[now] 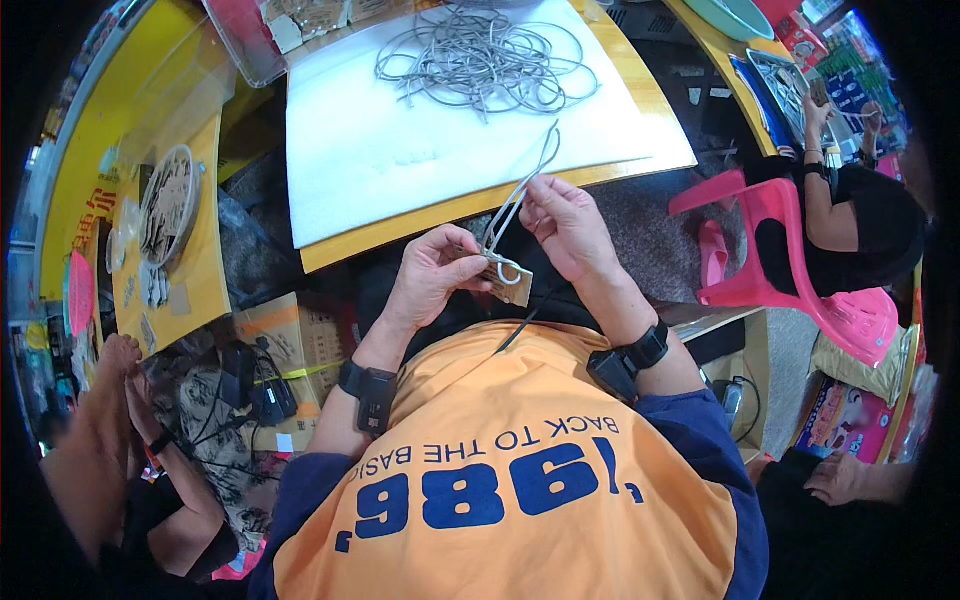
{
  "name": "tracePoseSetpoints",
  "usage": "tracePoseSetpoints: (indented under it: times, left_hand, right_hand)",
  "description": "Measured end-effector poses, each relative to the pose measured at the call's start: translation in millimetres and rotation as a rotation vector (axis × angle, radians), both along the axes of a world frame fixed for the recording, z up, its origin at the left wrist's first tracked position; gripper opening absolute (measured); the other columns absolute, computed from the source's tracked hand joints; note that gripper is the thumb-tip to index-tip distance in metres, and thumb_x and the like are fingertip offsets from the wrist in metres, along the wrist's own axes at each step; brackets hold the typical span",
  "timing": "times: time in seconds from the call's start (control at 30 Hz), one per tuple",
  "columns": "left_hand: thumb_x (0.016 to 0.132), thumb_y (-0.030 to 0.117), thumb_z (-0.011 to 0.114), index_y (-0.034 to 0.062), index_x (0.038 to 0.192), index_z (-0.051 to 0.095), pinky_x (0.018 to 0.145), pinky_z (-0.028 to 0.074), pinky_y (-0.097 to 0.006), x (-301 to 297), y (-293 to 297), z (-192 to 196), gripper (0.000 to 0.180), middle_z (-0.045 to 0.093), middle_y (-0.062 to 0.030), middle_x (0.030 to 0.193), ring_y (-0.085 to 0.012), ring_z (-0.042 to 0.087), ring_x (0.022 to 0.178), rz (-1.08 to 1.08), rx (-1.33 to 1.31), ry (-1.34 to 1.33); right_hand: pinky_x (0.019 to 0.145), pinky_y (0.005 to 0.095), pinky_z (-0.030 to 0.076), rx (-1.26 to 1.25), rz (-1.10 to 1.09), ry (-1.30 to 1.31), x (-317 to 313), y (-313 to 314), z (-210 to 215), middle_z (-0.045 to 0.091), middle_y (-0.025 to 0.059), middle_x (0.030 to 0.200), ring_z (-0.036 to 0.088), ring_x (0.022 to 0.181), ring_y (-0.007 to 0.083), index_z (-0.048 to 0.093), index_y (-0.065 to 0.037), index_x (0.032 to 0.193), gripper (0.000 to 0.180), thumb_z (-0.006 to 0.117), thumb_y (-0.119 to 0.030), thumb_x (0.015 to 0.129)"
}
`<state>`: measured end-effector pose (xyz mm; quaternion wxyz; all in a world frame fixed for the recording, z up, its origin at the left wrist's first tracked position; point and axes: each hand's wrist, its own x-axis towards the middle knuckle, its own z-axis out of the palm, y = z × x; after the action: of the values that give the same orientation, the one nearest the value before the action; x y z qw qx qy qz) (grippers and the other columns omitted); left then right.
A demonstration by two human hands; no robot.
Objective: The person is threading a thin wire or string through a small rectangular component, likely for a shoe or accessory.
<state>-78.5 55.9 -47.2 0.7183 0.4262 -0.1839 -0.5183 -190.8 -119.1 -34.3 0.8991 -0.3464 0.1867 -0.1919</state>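
My left hand (437,272) is closed on a small brown card (516,288), thumb on top. A grey cord (508,212) runs up from the card in a narrow double strand, and a pale loop of it lies over the card's face. My right hand (568,225) pinches the upper part of this cord between thumb and fingertips, with a free end sticking up past them. Both hands are over my lap, just in front of the table edge. A tangled heap of grey cords (485,62) rests on the white foam sheet (400,185) farther away.
At left, a yellow table (205,265) bears a round tray (190,205) of small flat pieces. A pink plastic chair (765,215) stands at right with a seated person beyond. Other people's arms show at lower left and right. A cardboard box (300,345) is below the table.
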Motion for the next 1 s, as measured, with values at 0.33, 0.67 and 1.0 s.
tracePoseSetpoints:
  times: [0.33, 0.67, 1.0]
  left_hand:
    - [0.089, -0.001, 0.057, 0.0002, 0.1, 0.059, 0.075, 0.061, -0.033, 1.1, 2.8, 0.0, 0.011, 0.061, -0.0085, 0.098, -0.0171, 0.065, 0.089, -0.06, -0.006, -0.041]
    - [0.093, 0.004, 0.04, -0.0112, 0.107, 0.058, 0.083, 0.059, -0.037, 15.4, 14.0, 8.6, 0.027, 0.061, -0.0199, 0.105, -0.0257, 0.064, 0.097, -0.229, 0.112, 0.134]
    - [0.084, 0.002, 0.062, -0.0034, 0.099, 0.061, 0.082, 0.058, -0.032, 12.6, 14.4, 17.2, 0.016, 0.065, -0.0195, 0.107, -0.0241, 0.067, 0.095, -0.385, 0.149, 0.144]
  right_hand:
    - [0.065, 0.02, 0.044, 0.049, -0.039, -0.014, -3.7, -19.8, -1.0, 0.058, 0.0006, 0.08, 0.049, 0.069, 0.0063, 0.063, -0.001, 0.098, 0.017, 0.061, -0.016, 0.093]
    - [0.055, 0.0158, 0.04, 0.011, -0.427, -0.004, -23.9, -56.4, 7.7, 0.065, 0.0097, 0.094, 0.049, 0.067, 0.0043, 0.06, 0.003, 0.111, 0.022, 0.055, -0.012, 0.096]
    - [0.053, 0.0209, 0.036, 0.704, 0.326, -0.698, -24.1, -37.4, -5.3, 0.046, -0.0035, 0.068, 0.04, 0.057, 0.0051, 0.06, -0.001, 0.101, 0.023, 0.046, -0.019, 0.099]
